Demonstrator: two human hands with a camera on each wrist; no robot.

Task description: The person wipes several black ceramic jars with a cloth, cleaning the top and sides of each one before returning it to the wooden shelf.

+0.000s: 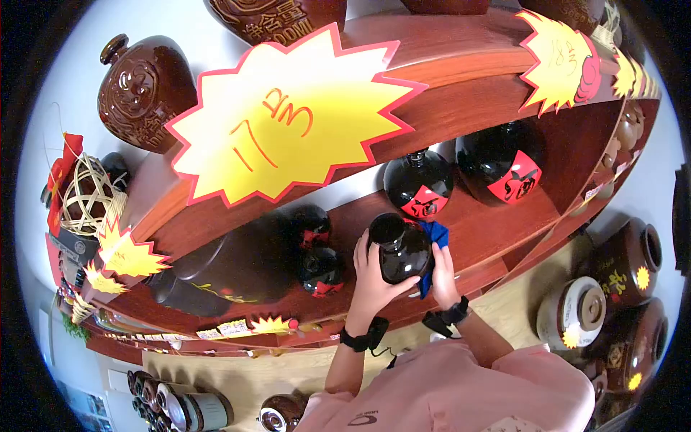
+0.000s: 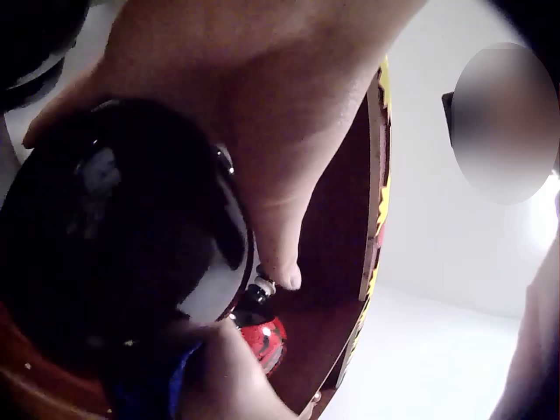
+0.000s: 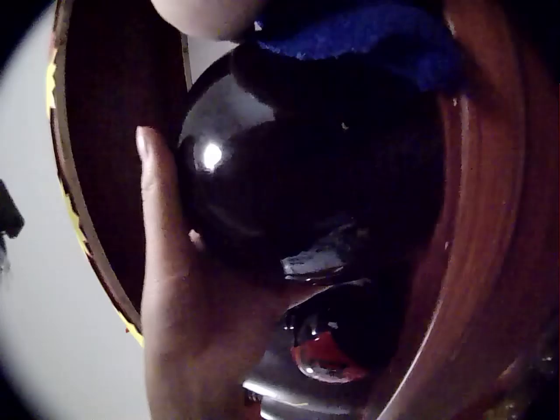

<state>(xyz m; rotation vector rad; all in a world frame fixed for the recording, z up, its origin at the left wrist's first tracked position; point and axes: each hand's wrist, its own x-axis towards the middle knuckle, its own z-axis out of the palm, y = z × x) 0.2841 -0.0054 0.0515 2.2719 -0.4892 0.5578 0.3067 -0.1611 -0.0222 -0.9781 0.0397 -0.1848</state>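
Observation:
A round black bottle is held up in front of the shelf, tilted with its dark neck toward the head camera. My left hand grips its left side, fingers and thumb spread around the glass; in the left wrist view the same hand curves over the bottle. On the other side, my right hand holds a blue cloth against the bottle. The right wrist view has the cloth lying along the glass; most of the right hand is hidden there.
Black bottles with red labels stand on the wooden shelf behind and on both sides. A large yellow price tag hangs from the upper shelf edge. Brown and white jars stand on the floor at the right.

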